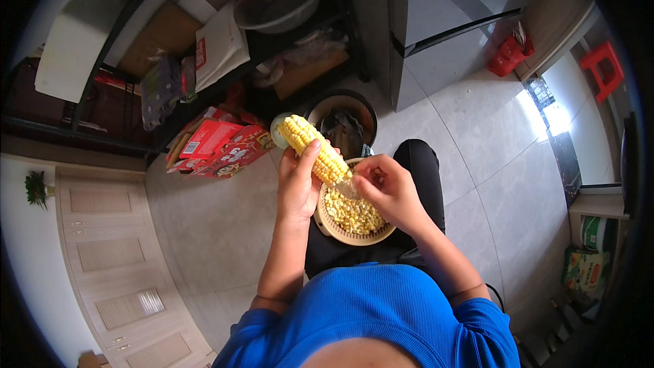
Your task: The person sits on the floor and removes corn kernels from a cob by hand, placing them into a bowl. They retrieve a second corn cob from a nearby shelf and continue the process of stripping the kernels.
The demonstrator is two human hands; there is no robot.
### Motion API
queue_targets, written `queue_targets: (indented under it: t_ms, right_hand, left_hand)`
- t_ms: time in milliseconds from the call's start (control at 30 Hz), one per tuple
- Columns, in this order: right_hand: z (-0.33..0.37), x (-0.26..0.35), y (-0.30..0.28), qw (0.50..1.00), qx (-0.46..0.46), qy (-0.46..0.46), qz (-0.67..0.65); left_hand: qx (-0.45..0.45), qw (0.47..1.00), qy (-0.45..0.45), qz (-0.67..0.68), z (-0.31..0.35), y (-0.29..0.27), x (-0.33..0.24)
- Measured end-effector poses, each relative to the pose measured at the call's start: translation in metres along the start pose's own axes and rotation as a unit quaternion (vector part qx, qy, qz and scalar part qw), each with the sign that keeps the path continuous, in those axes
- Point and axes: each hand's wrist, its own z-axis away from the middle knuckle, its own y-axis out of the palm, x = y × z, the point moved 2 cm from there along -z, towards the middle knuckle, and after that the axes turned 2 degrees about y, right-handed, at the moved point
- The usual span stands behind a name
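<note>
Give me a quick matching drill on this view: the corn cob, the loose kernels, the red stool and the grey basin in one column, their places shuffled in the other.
Things:
1. corn cob
2. loose kernels
3. red stool
4. grey basin

Places:
A. top of the dark shelf rack
B. far right, on the floor by the wall
C. gripped in the left hand, with the right hand at its lower end
D. in the round woven basket on the lap

Pairs: 1-C, 2-D, 3-B, 4-A
</note>
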Motion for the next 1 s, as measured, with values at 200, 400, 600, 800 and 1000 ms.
queue_targets:
  t_ms: [200, 400, 600, 800, 1000]
  right_hand:
    - [0.0, 0.021, 0.005, 0.969, -0.034, -0.106, 0.221]
    - [-0.002, 0.016, 0.012, 0.958, -0.036, -0.115, 0.259]
    - [-0.006, 0.009, -0.006, 0.996, -0.004, 0.027, 0.085]
    - [-0.008, -0.024, -0.015, 0.868, 0.108, 0.266, -0.404]
    - [-0.007, -0.019, -0.009, 0.789, 0.127, 0.316, -0.511]
  left_hand:
    - [-0.02, 0.999, 0.033, -0.033, 0.005, 0.004, 0.004]
    - [-0.046, 0.994, 0.069, -0.066, 0.005, 0.003, 0.01]
    - [-0.053, 0.998, -0.027, 0.026, 0.004, -0.01, 0.001]
    - [-0.061, 0.987, -0.092, 0.115, 0.007, -0.02, 0.004]
    - [-0.074, 0.986, -0.091, 0.122, 0.009, -0.028, 0.005]
